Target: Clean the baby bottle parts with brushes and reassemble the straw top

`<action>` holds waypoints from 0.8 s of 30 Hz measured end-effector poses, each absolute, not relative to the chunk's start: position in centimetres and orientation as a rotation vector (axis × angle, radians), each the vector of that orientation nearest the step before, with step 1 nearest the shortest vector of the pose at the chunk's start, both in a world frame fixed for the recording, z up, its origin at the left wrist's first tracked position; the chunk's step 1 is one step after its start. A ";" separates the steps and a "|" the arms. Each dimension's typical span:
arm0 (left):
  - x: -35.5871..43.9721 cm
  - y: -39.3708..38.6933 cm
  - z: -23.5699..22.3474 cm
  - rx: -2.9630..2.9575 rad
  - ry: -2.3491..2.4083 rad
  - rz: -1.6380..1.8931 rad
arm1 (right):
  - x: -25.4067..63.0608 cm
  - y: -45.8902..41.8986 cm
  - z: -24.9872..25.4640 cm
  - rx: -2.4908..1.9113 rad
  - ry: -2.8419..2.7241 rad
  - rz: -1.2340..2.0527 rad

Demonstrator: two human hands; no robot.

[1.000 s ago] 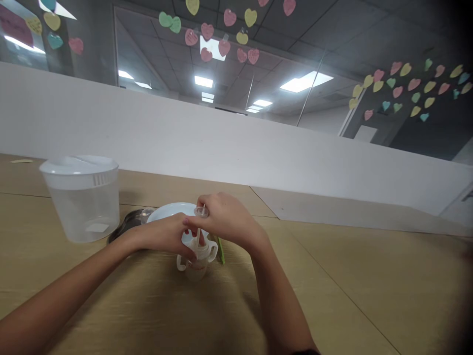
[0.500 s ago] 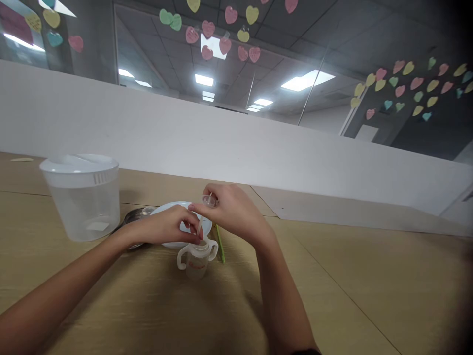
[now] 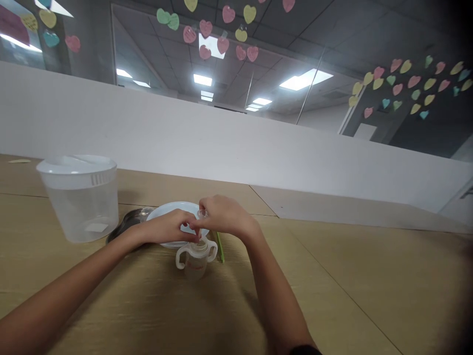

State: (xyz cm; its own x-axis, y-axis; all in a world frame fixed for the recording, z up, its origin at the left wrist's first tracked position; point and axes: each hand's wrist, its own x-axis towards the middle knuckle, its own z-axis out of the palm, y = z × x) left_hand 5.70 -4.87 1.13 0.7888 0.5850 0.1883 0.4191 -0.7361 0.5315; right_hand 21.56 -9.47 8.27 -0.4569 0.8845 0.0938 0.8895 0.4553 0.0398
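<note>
Both the left hand and the right hand are working close together just above a clear two-handled training cup, which is standing upright on the wooden table, in front of a white plate. The right hand's thumb and forefinger are pinching a small clear fitting, while its other fingers are curling inward, pressed together. The left hand's fingers are bunched and pointing down toward the cup's mouth, though what they are gripping, if anything, is hidden. The work in hand looks like fitting small parts at the top of the cup, and the next move seems to call for steady alignment over its narrow mouth. Room is tight: the cup's handles are standing just below the hands, a green strip is lying just beside the right handle, and the plate's rim is curving close behind. A steel dish and a lidded plastic jug are sitting to the left, while the table is stretching well away to the right.
</note>
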 end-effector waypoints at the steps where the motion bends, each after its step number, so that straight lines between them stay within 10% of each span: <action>1: 5.6 -4.8 1.2 2.508 0.753 0.457 | 21.4 -9.3 8.2 -1.617 -2.675 -0.103; 24: -1.4 0.1 1.2 2.506 1.697 -0.104 | 21.7 -7.3 6.9 -1.634 -2.897 0.551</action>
